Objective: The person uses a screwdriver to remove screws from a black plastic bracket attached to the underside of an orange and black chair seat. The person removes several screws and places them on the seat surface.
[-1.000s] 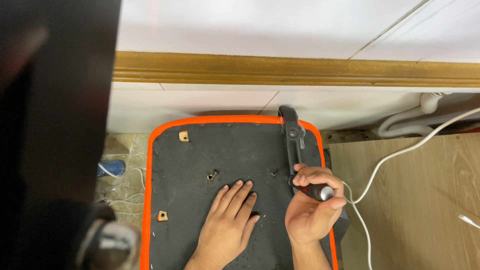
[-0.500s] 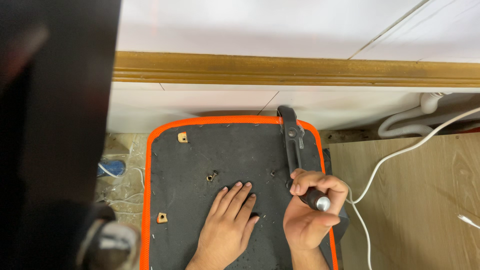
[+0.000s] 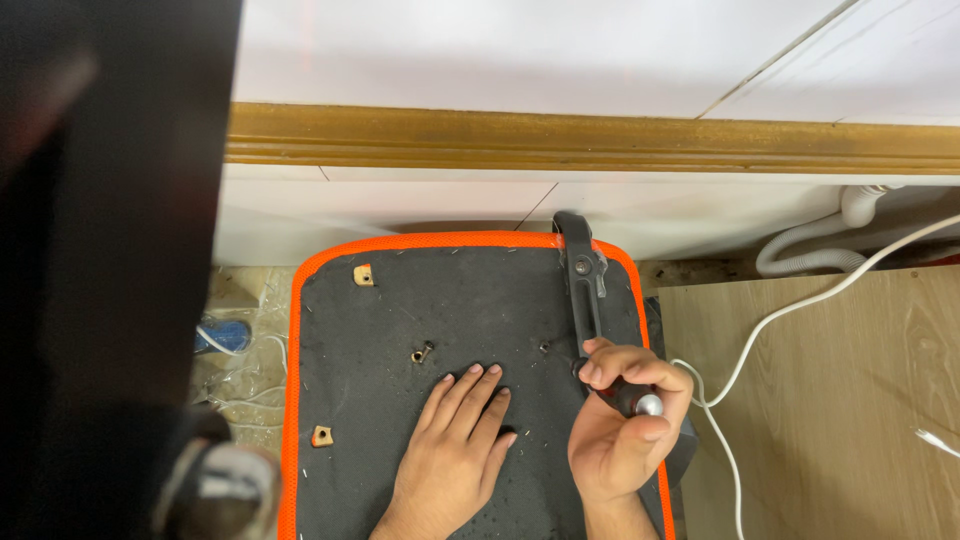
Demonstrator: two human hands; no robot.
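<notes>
The left hand (image 3: pixel 455 450) lies flat, fingers spread, pinning the black orange-edged seat base (image 3: pixel 400 330); the right hand (image 3: pixel 625 430) is clamped around a screwdriver (image 3: pixel 628 398) at the base's right-edge bracket (image 3: pixel 583 285).

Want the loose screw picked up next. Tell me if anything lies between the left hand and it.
Nothing visible does. The left hand lies flat on the dark panel; the screw sits just beyond its fingertips, bare panel between.
</notes>
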